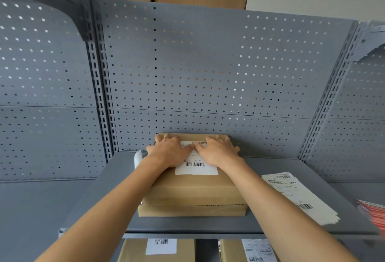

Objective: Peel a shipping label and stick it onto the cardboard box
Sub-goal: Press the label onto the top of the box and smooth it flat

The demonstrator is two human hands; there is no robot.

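A flat brown cardboard box [193,191] lies on a grey metal shelf [108,182], pushed back toward the pegboard. A white shipping label [196,168] with barcodes lies flat on the box's top, in its far half. My left hand [168,150] rests palm down on the label's left part, fingers spread toward the box's far edge. My right hand [217,150] presses flat on the label's right part, fingers spread too. Both hands cover the label's upper portion; neither holds anything.
A stack of loose shipping labels [298,195] lies on the shelf to the right, with red printed sheets [373,213] beyond it. A curled white paper strip [138,158] stands left of the box. Two labelled boxes [160,249] sit on the shelf below. Grey pegboard [208,70] backs the shelf.
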